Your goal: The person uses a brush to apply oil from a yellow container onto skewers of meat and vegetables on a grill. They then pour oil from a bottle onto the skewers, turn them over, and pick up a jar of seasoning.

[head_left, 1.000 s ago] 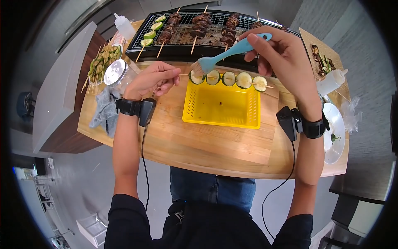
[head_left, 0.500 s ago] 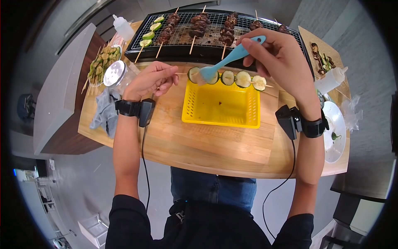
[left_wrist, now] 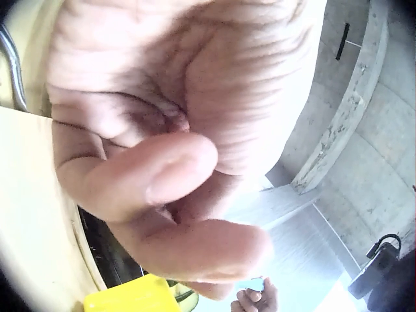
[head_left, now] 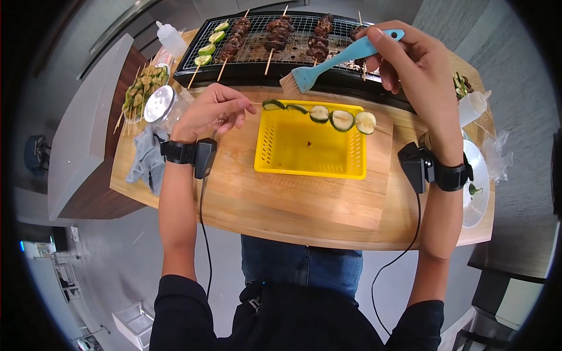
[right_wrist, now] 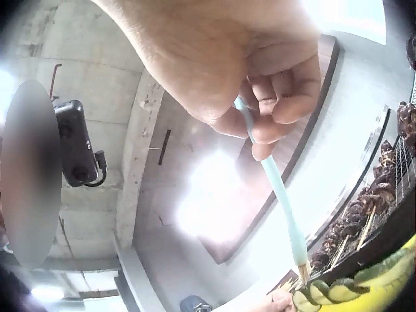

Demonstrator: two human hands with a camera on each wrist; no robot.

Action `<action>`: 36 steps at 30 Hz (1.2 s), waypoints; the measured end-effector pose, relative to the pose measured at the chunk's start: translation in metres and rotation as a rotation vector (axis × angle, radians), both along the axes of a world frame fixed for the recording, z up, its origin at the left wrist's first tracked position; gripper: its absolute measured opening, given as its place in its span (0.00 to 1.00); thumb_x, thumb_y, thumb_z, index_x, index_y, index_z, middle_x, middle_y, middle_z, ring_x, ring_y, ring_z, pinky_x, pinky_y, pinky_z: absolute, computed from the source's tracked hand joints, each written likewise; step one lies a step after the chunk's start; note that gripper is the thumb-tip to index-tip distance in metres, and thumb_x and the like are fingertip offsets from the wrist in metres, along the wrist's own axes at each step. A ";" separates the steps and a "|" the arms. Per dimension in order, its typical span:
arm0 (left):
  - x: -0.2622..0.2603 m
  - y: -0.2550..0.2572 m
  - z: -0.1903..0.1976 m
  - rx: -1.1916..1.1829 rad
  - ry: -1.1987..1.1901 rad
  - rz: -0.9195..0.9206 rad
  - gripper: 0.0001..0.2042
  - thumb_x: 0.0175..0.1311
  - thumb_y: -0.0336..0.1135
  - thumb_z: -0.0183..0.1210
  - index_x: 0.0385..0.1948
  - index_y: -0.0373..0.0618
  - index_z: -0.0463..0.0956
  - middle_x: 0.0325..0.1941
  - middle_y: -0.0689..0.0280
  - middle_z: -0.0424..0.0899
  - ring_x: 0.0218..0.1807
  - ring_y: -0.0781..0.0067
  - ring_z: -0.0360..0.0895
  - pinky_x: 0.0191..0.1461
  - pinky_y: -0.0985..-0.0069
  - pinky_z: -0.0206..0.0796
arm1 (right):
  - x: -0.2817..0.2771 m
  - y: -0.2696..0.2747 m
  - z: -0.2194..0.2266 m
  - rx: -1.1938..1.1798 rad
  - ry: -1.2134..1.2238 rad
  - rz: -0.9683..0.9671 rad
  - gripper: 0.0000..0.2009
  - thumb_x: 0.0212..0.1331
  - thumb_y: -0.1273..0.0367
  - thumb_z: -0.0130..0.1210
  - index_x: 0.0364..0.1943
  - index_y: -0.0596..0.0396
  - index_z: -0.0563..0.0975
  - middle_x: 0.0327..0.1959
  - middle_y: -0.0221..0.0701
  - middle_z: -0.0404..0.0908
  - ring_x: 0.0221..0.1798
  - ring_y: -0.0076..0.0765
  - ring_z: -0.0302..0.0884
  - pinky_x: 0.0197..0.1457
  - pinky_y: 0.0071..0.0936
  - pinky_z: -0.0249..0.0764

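Observation:
My left hand [head_left: 213,112] pinches the bare end of a wooden skewer between thumb and fingertips. Several zucchini slices [head_left: 342,120] are threaded along it, held over the far side of a yellow plastic basket [head_left: 310,174]. The slices nearest the left hand are turned nearly edge-on. In my right hand [head_left: 418,76] is a light-blue basting brush [head_left: 328,63], its handle gripped by thumb and fingers. Its bristles point down-left, above the slices and apart from them in the head view. The left wrist view shows curled fingers [left_wrist: 195,250] that hide the skewer end.
Behind the basket stands a black grill [head_left: 234,73] with several meat skewers [head_left: 280,32] and zucchini skewered at left. A lidded jar [head_left: 161,105], grey cloth [head_left: 147,155] and skewer-filled plate [head_left: 163,77] sit left. Right are a squeeze bottle [head_left: 472,108] and white plate [head_left: 475,205].
The brush came down onto the slices at the left end, then lifted up and right, off them. The skewer has turned, tipping the left slices edge-on. The left hand stays nearly in place.

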State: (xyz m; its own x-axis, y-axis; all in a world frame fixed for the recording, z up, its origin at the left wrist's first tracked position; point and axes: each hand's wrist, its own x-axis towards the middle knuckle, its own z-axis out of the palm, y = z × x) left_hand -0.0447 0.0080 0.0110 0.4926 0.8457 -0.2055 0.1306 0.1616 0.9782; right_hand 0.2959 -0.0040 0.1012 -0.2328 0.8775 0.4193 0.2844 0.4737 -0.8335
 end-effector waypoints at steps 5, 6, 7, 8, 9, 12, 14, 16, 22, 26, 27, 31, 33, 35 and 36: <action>0.001 0.000 -0.002 0.017 -0.008 -0.009 0.11 0.66 0.34 0.60 0.36 0.33 0.82 0.18 0.63 0.82 0.09 0.85 0.68 0.10 0.90 0.49 | -0.007 -0.004 0.000 -0.020 -0.014 0.104 0.12 0.66 0.64 0.56 0.44 0.57 0.81 0.23 0.27 0.82 0.19 0.10 0.69 0.22 0.10 0.64; 0.001 0.000 -0.002 0.010 -0.009 -0.005 0.11 0.66 0.34 0.61 0.36 0.33 0.82 0.18 0.63 0.82 0.09 0.85 0.69 0.10 0.90 0.49 | -0.008 -0.004 0.000 -0.020 -0.014 0.104 0.12 0.66 0.64 0.56 0.44 0.57 0.81 0.23 0.27 0.82 0.19 0.10 0.69 0.22 0.10 0.64; 0.001 0.000 -0.002 0.003 -0.009 -0.001 0.10 0.65 0.34 0.61 0.35 0.33 0.83 0.18 0.62 0.82 0.09 0.85 0.69 0.10 0.90 0.49 | -0.009 -0.004 -0.002 -0.022 -0.015 0.116 0.11 0.66 0.64 0.55 0.43 0.58 0.81 0.23 0.27 0.82 0.19 0.11 0.70 0.22 0.11 0.64; 0.001 0.000 -0.001 0.003 -0.009 -0.001 0.10 0.65 0.34 0.61 0.35 0.33 0.83 0.18 0.62 0.82 0.09 0.85 0.69 0.10 0.90 0.49 | -0.010 -0.004 -0.003 -0.025 -0.016 0.128 0.11 0.67 0.64 0.55 0.43 0.58 0.81 0.24 0.27 0.83 0.19 0.11 0.71 0.22 0.11 0.65; 0.002 0.000 -0.001 0.000 -0.002 -0.002 0.10 0.65 0.33 0.61 0.35 0.33 0.83 0.18 0.62 0.82 0.09 0.84 0.69 0.10 0.90 0.49 | -0.012 -0.004 -0.005 -0.024 -0.016 0.129 0.11 0.67 0.64 0.55 0.43 0.58 0.81 0.24 0.27 0.83 0.19 0.11 0.71 0.22 0.11 0.65; 0.003 -0.001 0.000 -0.001 0.005 -0.001 0.10 0.64 0.33 0.62 0.35 0.33 0.83 0.18 0.62 0.82 0.09 0.84 0.69 0.10 0.89 0.50 | -0.015 -0.003 -0.007 -0.030 -0.001 0.175 0.12 0.67 0.64 0.54 0.41 0.60 0.81 0.23 0.28 0.83 0.19 0.12 0.73 0.23 0.12 0.67; 0.003 -0.001 0.000 -0.001 0.003 0.002 0.10 0.64 0.33 0.62 0.35 0.33 0.83 0.18 0.61 0.82 0.09 0.84 0.69 0.10 0.89 0.50 | -0.014 -0.003 -0.006 -0.028 -0.121 0.179 0.12 0.67 0.65 0.53 0.41 0.61 0.80 0.22 0.29 0.83 0.19 0.14 0.75 0.23 0.13 0.68; 0.003 0.000 0.000 -0.009 0.008 0.003 0.10 0.63 0.33 0.62 0.34 0.33 0.82 0.18 0.61 0.82 0.09 0.84 0.68 0.10 0.89 0.50 | -0.014 -0.003 -0.006 -0.029 -0.155 0.177 0.12 0.67 0.64 0.53 0.40 0.61 0.80 0.22 0.29 0.82 0.19 0.15 0.75 0.23 0.13 0.68; 0.003 -0.001 0.002 -0.019 0.031 -0.020 0.10 0.64 0.34 0.62 0.33 0.32 0.82 0.18 0.61 0.81 0.08 0.84 0.67 0.10 0.89 0.50 | -0.012 -0.002 -0.006 -0.025 -0.158 0.155 0.11 0.68 0.65 0.53 0.43 0.59 0.80 0.22 0.28 0.81 0.18 0.14 0.71 0.21 0.13 0.65; 0.007 -0.004 0.004 -0.014 0.068 -0.003 0.11 0.66 0.35 0.60 0.32 0.33 0.81 0.16 0.63 0.80 0.08 0.85 0.66 0.11 0.89 0.51 | -0.015 -0.003 -0.007 -0.001 -0.107 0.200 0.12 0.67 0.64 0.53 0.40 0.61 0.80 0.23 0.30 0.83 0.19 0.16 0.75 0.23 0.16 0.69; 0.006 -0.003 0.003 -0.016 0.080 -0.003 0.12 0.66 0.35 0.59 0.32 0.33 0.81 0.16 0.64 0.79 0.08 0.85 0.66 0.11 0.89 0.51 | -0.015 -0.003 -0.006 0.000 -0.106 0.198 0.12 0.67 0.64 0.53 0.40 0.61 0.80 0.23 0.30 0.83 0.19 0.16 0.75 0.23 0.16 0.69; 0.003 -0.001 0.003 -0.014 0.093 -0.050 0.12 0.68 0.38 0.58 0.33 0.36 0.82 0.17 0.68 0.80 0.11 0.86 0.71 0.12 0.90 0.52 | -0.011 -0.004 -0.005 0.030 -0.165 0.075 0.12 0.66 0.62 0.54 0.40 0.58 0.81 0.22 0.28 0.82 0.18 0.15 0.72 0.22 0.15 0.67; 0.002 -0.001 0.001 -0.016 0.095 -0.048 0.13 0.68 0.38 0.58 0.33 0.36 0.82 0.17 0.68 0.80 0.11 0.86 0.71 0.12 0.90 0.52 | -0.006 -0.004 -0.001 0.038 -0.174 0.001 0.12 0.66 0.62 0.55 0.40 0.57 0.82 0.21 0.27 0.81 0.17 0.14 0.71 0.22 0.14 0.66; 0.002 -0.001 0.001 -0.017 0.098 -0.046 0.13 0.68 0.38 0.58 0.33 0.36 0.82 0.17 0.68 0.80 0.11 0.86 0.71 0.12 0.90 0.52 | 0.000 -0.003 0.004 0.023 -0.150 -0.011 0.13 0.65 0.61 0.56 0.39 0.56 0.82 0.19 0.26 0.80 0.17 0.13 0.68 0.21 0.13 0.63; 0.003 -0.001 0.002 -0.015 0.101 -0.049 0.13 0.68 0.39 0.58 0.32 0.36 0.82 0.16 0.68 0.79 0.11 0.86 0.71 0.12 0.90 0.52 | 0.000 -0.003 0.005 -0.002 -0.134 -0.005 0.12 0.64 0.62 0.56 0.39 0.56 0.82 0.18 0.24 0.79 0.17 0.12 0.68 0.21 0.13 0.61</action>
